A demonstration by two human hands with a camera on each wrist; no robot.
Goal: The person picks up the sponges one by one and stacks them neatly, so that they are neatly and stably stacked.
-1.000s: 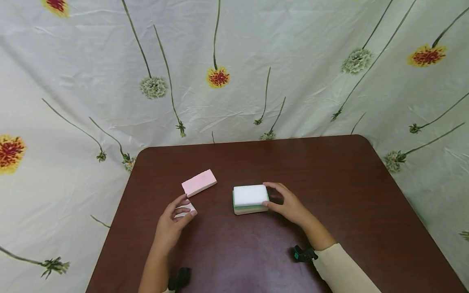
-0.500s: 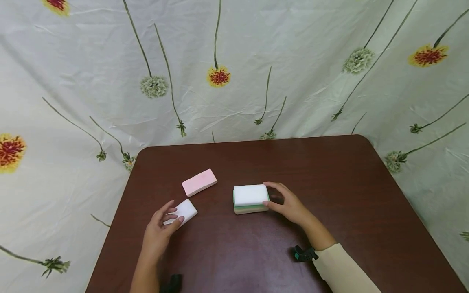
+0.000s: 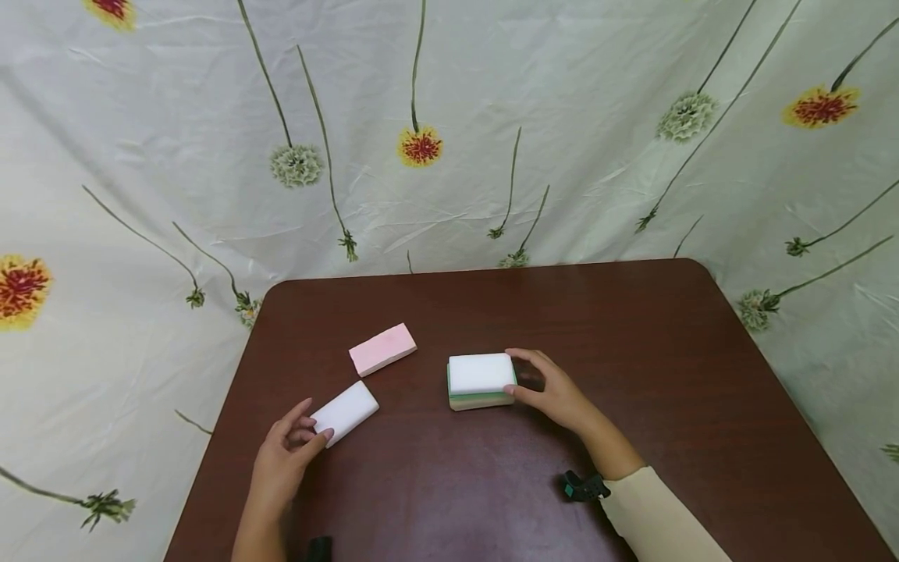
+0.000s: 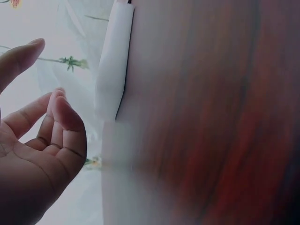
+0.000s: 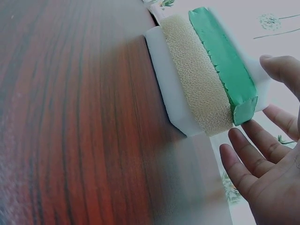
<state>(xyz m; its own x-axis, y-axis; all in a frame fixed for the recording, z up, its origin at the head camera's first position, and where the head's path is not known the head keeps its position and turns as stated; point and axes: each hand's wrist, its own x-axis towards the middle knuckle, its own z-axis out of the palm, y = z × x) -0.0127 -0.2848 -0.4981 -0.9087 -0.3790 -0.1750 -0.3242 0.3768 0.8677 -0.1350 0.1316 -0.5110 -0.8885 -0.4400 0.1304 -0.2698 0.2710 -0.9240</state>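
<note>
On the left of the table a white sponge point(image 3: 346, 412) lies flat and slanted. My left hand point(image 3: 281, 457) is at its near-left end in the head view. In the left wrist view the left hand's fingers point(image 4: 65, 117) are loosely bent and apart from that sponge point(image 4: 115, 56). Near the table's middle stands a stack: a white sponge point(image 5: 171, 84) at the bottom, a beige porous sponge point(image 5: 197, 75), a green block point(image 5: 227, 65), and another white sponge point(image 3: 481, 373) on top. My right hand point(image 3: 555, 394) holds this top sponge's right end between thumb and index finger.
A pink sponge point(image 3: 382, 349) lies beyond the left white sponge, a small gap away. The dark brown table point(image 3: 597, 312) has rounded far corners. A pale flowered cloth point(image 3: 463, 94) hangs behind it.
My left hand has let go of the left white sponge and drawn back toward the near left, uncovering it. The right hand stays at the stack.
</note>
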